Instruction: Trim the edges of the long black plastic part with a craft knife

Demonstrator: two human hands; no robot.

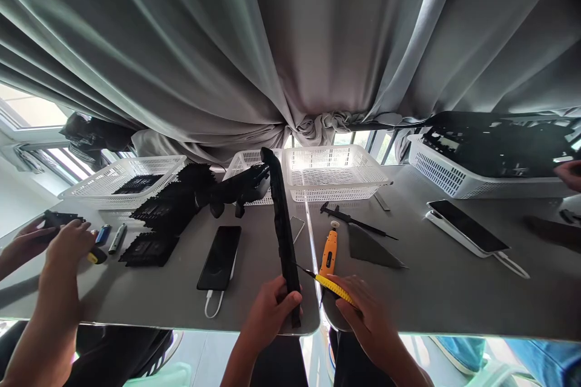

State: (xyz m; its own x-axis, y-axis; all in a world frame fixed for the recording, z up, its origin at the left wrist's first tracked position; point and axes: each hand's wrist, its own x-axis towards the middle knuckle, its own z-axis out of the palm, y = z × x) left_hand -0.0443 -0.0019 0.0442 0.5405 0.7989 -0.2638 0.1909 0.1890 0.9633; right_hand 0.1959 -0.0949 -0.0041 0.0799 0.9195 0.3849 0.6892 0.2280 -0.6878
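My left hand (269, 309) is closed around the lower end of a long, narrow black strip-like part (282, 217), which stands nearly upright with a slight tilt. My right hand (368, 317) grips a yellow-handled craft knife (336, 289). The thin dark blade points left and meets the edge of the black part, just above my left fingers. Close to the knife lies an orange handheld rotary tool (329, 254) on the table. A dark triangular sheet (372, 247) and a black caliper (356, 219) rest beyond my right hand.
A phone (219, 259) with a white cable lies left; another phone (467, 225) lies right. Black parts (158, 211) are stacked near white baskets (336, 193). A right-hand basket (454, 175) is heaped with black pieces. One co-worker's hands (68, 242) work at left; another's hand (571, 174) shows at right.
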